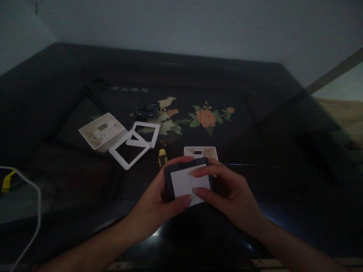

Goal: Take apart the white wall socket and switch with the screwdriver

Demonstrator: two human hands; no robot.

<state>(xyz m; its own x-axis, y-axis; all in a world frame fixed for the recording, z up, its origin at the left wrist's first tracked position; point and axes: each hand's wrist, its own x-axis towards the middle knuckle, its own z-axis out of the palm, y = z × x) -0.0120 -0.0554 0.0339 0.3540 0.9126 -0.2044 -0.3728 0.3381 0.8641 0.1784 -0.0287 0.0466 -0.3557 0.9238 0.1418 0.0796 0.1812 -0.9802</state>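
Between my hands is a wall switch (181,185), a dark square body with two white rocker panels facing up. My left hand (164,200) grips its left side, the thumb lying on the lower left rocker. My right hand (227,189) holds the right side, with thumb and index finger on the right rocker. Just behind the switch a white mounting box (210,152) stands partly hidden. A yellow and black screwdriver (162,156) lies beyond my left hand, its lower part covered, and small screws (163,143) lie past its handle.
Two white square frames (120,159) overlap left of the screwdriver. Another white box (87,132) leans beside them, and a second dark switch body (146,109) lies farther back. A white cable (39,204) runs along the left. The glossy black table (255,113) bears a flower picture.
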